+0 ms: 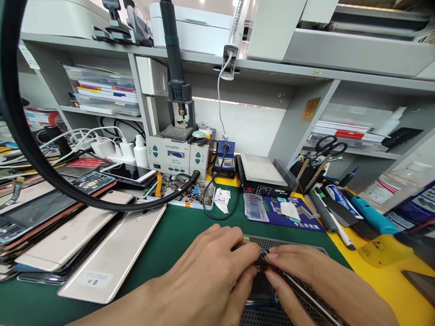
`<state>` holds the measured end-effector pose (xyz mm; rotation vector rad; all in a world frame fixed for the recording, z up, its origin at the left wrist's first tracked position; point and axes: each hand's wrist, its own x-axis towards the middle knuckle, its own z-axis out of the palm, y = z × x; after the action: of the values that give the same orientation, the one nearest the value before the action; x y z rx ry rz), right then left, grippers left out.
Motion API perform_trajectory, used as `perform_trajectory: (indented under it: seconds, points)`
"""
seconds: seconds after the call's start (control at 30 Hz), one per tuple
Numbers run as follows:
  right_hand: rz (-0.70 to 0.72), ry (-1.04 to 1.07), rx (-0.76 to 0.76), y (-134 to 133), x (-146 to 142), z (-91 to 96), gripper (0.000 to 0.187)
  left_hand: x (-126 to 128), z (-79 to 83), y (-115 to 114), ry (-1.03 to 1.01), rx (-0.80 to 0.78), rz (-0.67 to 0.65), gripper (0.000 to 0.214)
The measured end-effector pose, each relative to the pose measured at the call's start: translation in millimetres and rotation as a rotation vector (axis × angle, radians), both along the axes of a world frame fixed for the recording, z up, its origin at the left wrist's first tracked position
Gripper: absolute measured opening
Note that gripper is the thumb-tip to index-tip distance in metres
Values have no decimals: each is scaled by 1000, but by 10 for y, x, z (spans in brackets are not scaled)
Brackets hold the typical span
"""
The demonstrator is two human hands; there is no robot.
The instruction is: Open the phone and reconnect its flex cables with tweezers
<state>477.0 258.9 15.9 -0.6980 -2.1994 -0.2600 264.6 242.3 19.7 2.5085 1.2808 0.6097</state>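
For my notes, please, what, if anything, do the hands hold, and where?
The right hand holds a thin, dark, silver-edged object near its far end; whether the left hand grips anything is unclear.

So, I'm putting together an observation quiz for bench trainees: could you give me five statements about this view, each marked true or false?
1. The left hand and right hand meet at a dark, thin-edged item. True.
2. The scissors lie flat on the green mat. False: the scissors stand handles up in a holder on the right.
3. A dark handpiece stands upright above the grey station. True.
4. The phone back with a printed label is at the far right. False: that phone back lies on the left.
5. A tray of small parts sits in front of the station. True.
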Motion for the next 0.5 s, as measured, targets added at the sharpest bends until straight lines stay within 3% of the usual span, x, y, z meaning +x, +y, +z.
perform_trajectory:
  seconds: [0.23, 0.5]
  points:
    - [-50, 47, -95, -67, 16, -53, 23, -6, 22, -12, -38, -22, 11, 17]
    - [-52, 73, -155, -49, 37, 14, 17, -4, -15, 13, -62, -29, 21, 14]
